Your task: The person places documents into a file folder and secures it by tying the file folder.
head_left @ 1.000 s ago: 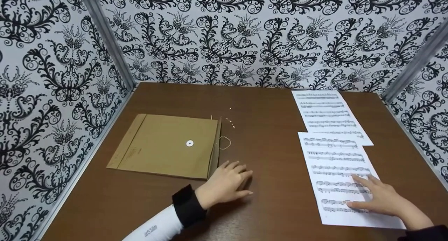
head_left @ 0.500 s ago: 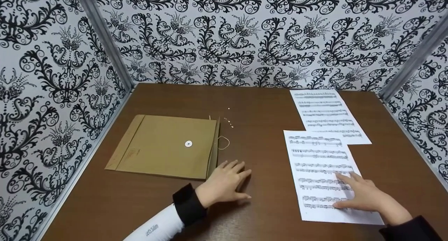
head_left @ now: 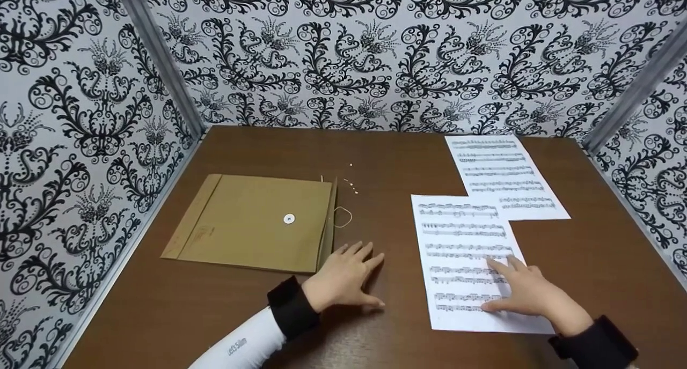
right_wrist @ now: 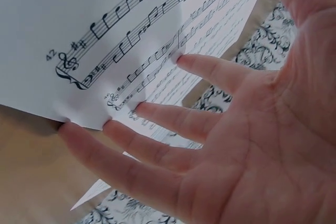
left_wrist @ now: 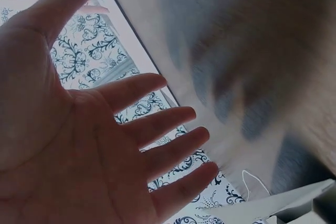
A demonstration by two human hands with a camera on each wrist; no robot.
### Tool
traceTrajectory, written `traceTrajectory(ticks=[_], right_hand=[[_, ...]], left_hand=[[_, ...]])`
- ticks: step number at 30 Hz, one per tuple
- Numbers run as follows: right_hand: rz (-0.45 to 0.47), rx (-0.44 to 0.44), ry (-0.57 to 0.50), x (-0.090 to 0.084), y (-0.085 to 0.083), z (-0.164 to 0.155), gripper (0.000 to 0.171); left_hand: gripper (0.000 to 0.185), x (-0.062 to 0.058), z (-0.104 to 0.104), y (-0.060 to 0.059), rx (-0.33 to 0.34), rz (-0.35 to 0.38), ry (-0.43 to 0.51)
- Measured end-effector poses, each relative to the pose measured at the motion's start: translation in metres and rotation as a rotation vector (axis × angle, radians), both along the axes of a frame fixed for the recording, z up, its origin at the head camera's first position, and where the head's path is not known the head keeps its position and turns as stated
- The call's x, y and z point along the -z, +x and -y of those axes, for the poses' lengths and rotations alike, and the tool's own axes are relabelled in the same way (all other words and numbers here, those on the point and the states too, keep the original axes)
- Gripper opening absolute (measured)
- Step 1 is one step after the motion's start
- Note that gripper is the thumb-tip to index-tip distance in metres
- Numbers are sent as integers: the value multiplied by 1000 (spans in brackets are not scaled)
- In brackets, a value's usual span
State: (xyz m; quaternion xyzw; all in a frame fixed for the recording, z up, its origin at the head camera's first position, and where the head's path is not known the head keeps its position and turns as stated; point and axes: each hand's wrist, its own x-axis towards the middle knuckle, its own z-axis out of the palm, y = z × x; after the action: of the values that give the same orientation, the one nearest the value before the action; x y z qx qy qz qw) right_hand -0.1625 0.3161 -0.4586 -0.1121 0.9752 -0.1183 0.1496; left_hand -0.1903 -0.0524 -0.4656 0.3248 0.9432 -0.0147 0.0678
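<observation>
Where straight fingers press, white music sheet, black staves, flat.

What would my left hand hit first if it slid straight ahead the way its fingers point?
Probably the string loop beside the envelope; the left hand points up and slightly right, just past the envelope's corner, though depth is unclear.

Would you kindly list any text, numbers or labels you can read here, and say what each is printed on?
"42": bar number on the near music sheet, beside a treble clef.
White lettering on the left sleeve: too blurred to read.
Faint print on the brown envelope: too small to read.
Far music sheet: notation only, unreadable.
</observation>
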Motion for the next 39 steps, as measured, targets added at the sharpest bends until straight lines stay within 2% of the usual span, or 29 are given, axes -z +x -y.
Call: traceTrajectory(ticks=[7, 13, 20, 32, 39], right_hand=[[3, -8, -1, -2, -5, 22, 100], [11, -1, -14, -4, -7, 40, 100], [16, 19, -9, -3, -10, 55, 100], [4, 33, -15, -3, -12, 74, 100], [13, 45, 4, -4, -12, 86, 101]], left_hand=[[107, -2, -2, -3, -22, 54, 15], [113, -6, -7, -4, -41, 57, -38], [118, -8, -14, -6, -66, 102, -54], [120, -11, -16, -11, -99, 105, -53], [121, -6, -15, -14, -109, 84, -46]])
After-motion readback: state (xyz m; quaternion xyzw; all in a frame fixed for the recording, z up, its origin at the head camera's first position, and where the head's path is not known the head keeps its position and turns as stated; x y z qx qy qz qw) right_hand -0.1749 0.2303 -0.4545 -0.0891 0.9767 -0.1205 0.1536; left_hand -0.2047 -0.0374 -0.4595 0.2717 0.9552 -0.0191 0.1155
